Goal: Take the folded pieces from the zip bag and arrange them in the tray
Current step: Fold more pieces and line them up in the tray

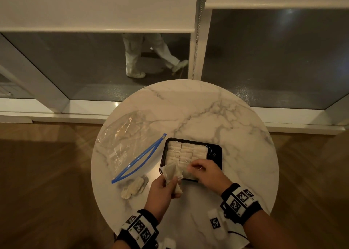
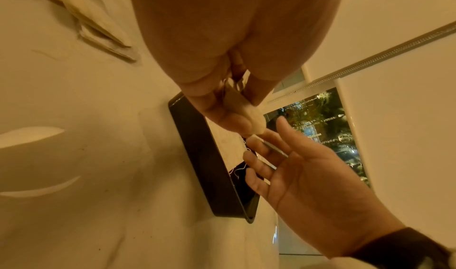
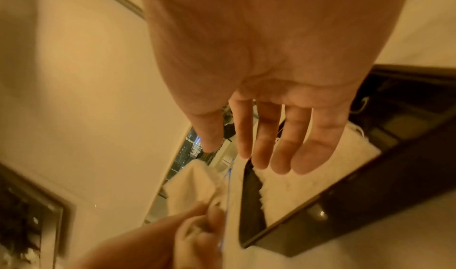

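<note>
— Presently, the left hand (image 1: 164, 189)?
— Fingers curled round a bunch of folded pieces (image 1: 172, 173), held just off the near-left corner of the tray (image 1: 217, 150).
— The right hand (image 1: 204, 171)?
— Fingers straight and close together, holding nothing, fingertips (image 3: 279, 164) over the rows of pieces (image 1: 186, 151) packed in the tray.
— The zip bag (image 1: 128, 146)?
— Flat on the table (image 1: 236, 135), beyond the left fingers, mouth open; loose pieces (image 1: 133, 189) lie just beside the left hand.

No legible text — zip bag (image 1: 130, 145) print blurred
</note>
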